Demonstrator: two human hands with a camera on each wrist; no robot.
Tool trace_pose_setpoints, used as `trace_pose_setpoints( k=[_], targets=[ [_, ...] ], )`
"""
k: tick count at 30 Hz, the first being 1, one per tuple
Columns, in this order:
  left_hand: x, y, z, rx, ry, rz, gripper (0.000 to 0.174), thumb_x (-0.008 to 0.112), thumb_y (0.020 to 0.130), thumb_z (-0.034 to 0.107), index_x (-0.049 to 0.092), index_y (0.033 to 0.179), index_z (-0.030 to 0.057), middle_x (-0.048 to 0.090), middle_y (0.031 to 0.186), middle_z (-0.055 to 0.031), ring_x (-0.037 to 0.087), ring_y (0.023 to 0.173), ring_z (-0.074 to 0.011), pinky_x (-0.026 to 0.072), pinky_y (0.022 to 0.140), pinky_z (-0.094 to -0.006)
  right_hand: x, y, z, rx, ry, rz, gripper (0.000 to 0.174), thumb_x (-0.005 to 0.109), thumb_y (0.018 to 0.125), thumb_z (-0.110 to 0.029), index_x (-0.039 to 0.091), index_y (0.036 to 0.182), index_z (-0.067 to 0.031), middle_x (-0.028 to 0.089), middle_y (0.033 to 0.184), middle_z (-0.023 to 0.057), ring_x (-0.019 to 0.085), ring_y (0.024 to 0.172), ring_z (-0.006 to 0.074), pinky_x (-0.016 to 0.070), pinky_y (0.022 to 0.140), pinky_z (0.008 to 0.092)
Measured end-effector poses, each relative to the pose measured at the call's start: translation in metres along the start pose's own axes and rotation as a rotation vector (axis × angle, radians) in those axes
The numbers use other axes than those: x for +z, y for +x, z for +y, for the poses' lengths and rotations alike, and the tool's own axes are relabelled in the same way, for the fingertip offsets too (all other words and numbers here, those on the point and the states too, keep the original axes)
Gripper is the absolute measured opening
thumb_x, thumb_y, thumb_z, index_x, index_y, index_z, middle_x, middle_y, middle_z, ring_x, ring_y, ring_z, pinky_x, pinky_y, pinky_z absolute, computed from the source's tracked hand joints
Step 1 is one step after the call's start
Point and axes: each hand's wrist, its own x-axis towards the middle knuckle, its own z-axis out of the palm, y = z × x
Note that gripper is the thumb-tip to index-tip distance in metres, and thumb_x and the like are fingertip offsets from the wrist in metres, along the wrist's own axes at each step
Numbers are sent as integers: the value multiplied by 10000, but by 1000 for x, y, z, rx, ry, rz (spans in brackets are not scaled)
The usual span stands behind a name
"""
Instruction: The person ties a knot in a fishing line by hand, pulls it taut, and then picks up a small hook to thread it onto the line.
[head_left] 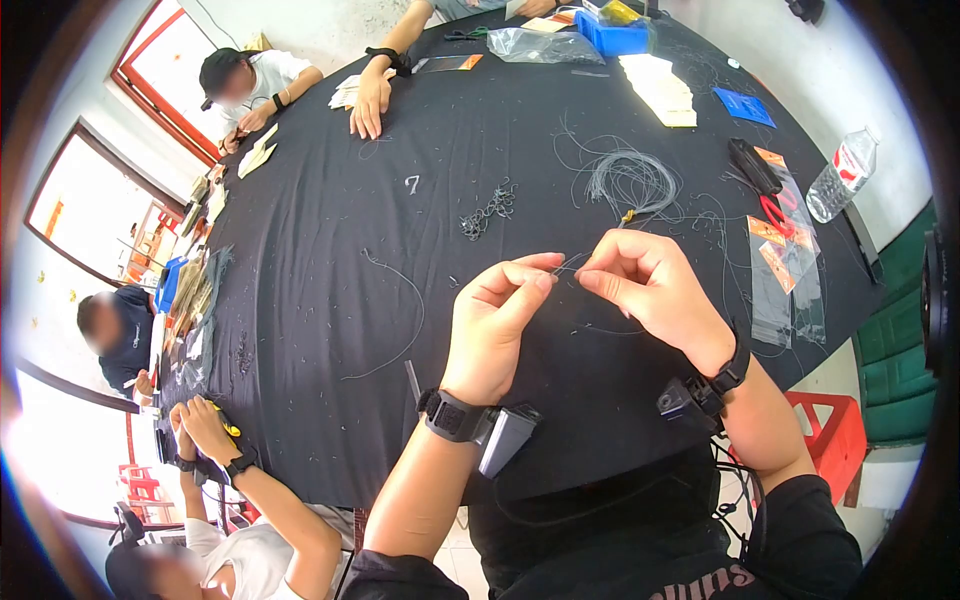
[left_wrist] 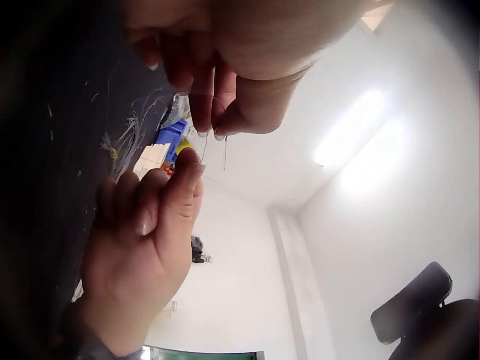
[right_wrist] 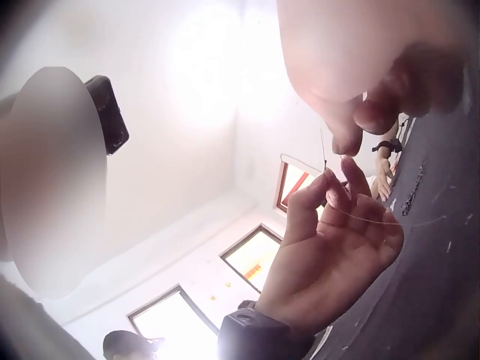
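My left hand (head_left: 497, 322) and right hand (head_left: 655, 295) meet fingertip to fingertip over the black-covered table. Between left thumb and forefinger I pinch clear fishing line (right_wrist: 367, 219), whose tail trails across that palm. A short, thin dark shank (left_wrist: 225, 154) sticks out of the same pinch; its kind is too small to tell. My right thumb and forefinger pinch the line close by, and a fine strand spans the two hands in the left wrist view. Beyond them lie a coil of fishing line (head_left: 632, 185), tied in yellow, and a pile of small dark fish hooks (head_left: 487, 209).
A loose strand (head_left: 415, 300) curves across the cloth at left. Right of my hands are red-handled scissors (head_left: 777, 215), clear plastic bags (head_left: 785, 290) and a water bottle (head_left: 843, 175). Pale cards (head_left: 657, 90) and a blue box (head_left: 610, 35) stand farther back. Other people sit around the table.
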Motion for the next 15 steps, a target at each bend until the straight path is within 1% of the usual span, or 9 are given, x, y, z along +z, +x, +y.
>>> trace_pose_setpoints(
  k=[4,9,15],
  targets=[
    [1,1,1,-13,8,0,62,648,927,88,693,907,52,644,1244,-136,551,913,-88,431,862,-260,-1,1,5,-33,-3,12,100,703,907,-88,644,840,-43,486,619,-93,402,563,-11,290,510,204],
    [2,0,0,-11,-11,-18,58,651,926,86,694,910,51,655,1220,-129,546,894,-83,431,852,-258,0,0,4,-23,-19,1,95,706,903,-95,655,834,-54,446,599,-104,367,546,-8,267,503,211],
    [1,-1,2,-23,-6,-5,40,653,924,72,683,914,46,667,1163,-115,550,899,-87,430,853,-260,0,0,4,-17,-35,-17,101,708,903,-110,663,830,-56,433,588,-105,352,540,-7,257,498,218]
  ],
)
